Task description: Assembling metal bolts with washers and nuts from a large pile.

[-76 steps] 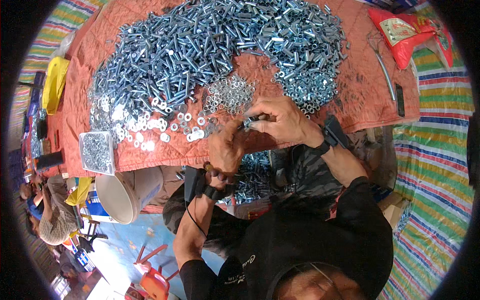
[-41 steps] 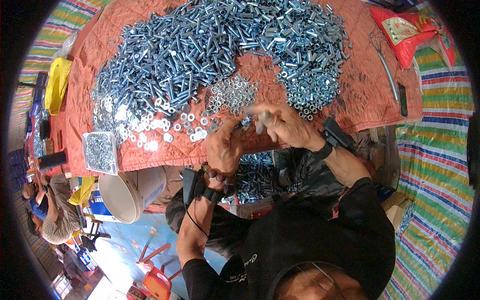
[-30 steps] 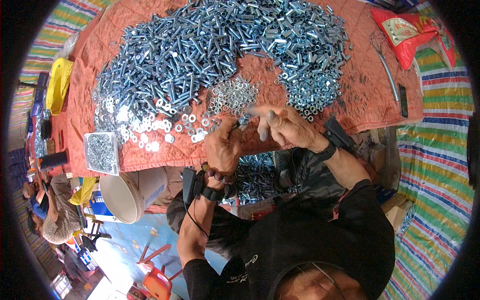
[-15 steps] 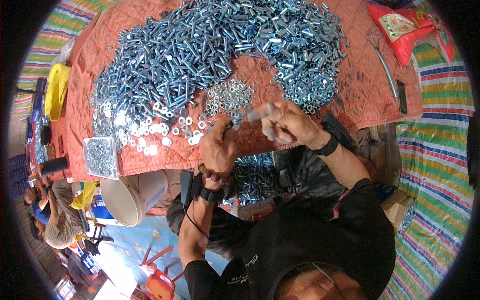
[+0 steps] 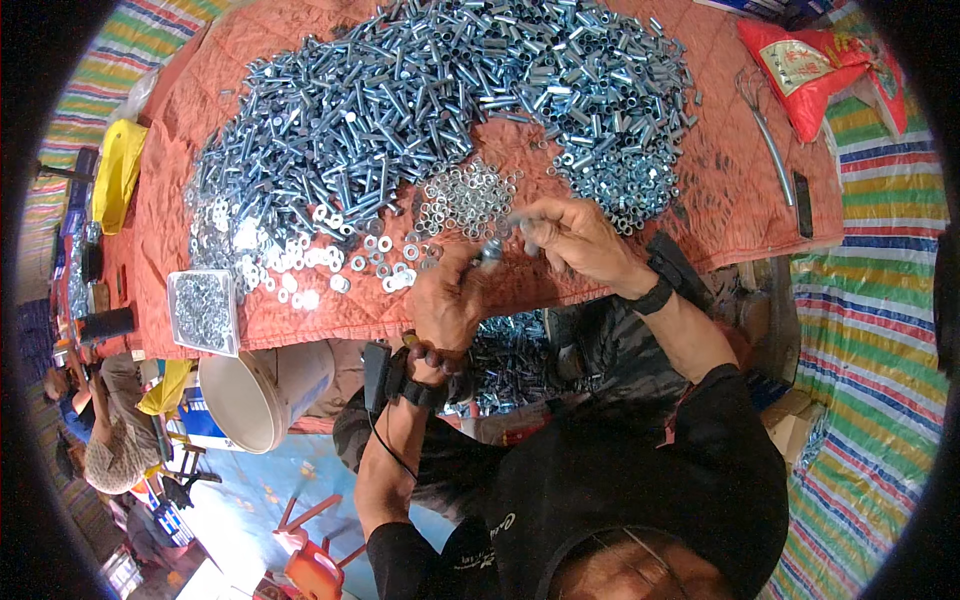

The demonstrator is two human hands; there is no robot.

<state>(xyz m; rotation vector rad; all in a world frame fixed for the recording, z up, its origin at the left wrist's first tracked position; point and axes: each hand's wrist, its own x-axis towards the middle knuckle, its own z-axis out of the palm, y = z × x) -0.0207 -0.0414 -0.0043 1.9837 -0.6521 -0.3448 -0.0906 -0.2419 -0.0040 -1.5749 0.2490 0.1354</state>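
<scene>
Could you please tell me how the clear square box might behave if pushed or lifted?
The clear square box is probably heavy for its size, since it looks filled with small metal parts. Its near side sits at the edge of the orange-red cloth, so a push that way might tip it. Its see-through walls suggest plastic, perhaps slightly flexible.

Bolts are silver-blue; washers are silver. The cloth is orange-red with a quilted pattern. The sheeting is striped green, yellow, white, red and blue. The bucket is off-white.
</scene>
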